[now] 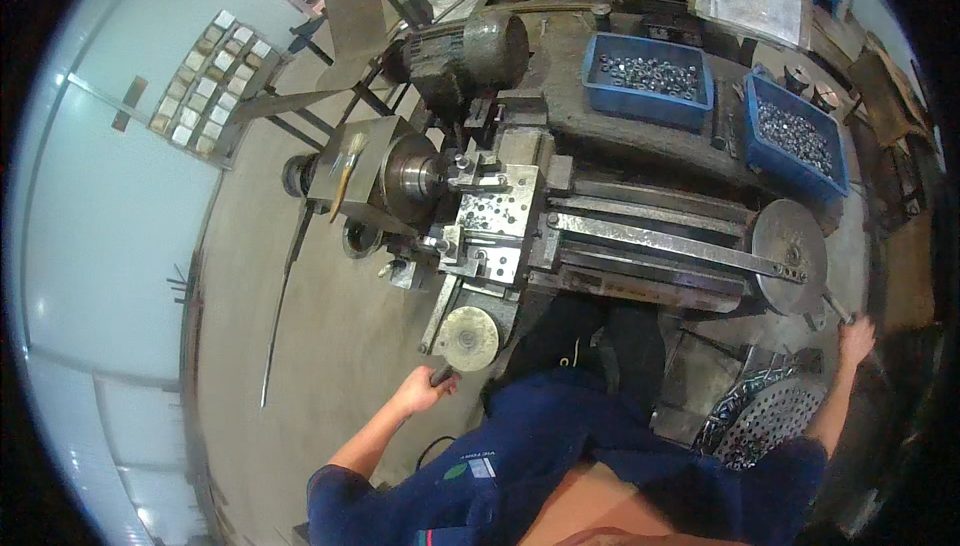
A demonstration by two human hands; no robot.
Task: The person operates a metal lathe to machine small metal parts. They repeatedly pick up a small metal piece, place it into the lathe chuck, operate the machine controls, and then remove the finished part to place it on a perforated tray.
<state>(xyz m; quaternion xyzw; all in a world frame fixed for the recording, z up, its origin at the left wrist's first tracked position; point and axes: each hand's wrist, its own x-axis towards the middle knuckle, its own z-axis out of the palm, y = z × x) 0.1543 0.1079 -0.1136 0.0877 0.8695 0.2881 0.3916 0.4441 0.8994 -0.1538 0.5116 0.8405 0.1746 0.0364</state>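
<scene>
My left hand (425, 390) is closed around a dark handle (440, 375) beside a small round disc (470, 338) at the front of a lathe. Out to the right, my right hand (857, 340) grips a lever handle (838, 307) that comes off a large metal disc (778, 258). A long flat bar (660, 242) links that disc to the tool slide (507, 208). The slide's tool posts stand close to the round chuck (412, 178). Whether a workpiece sits in the chuck is too small to tell. A brush (347, 178) lies on the headstock.
Two blue bins (650, 111) (790, 136) of small metal parts stand behind the slide. A perforated round tray (775, 424) with metal parts is low at the right. A motor (470, 51) sits behind the headstock. A long thin rod (278, 321) slants over the floor at left.
</scene>
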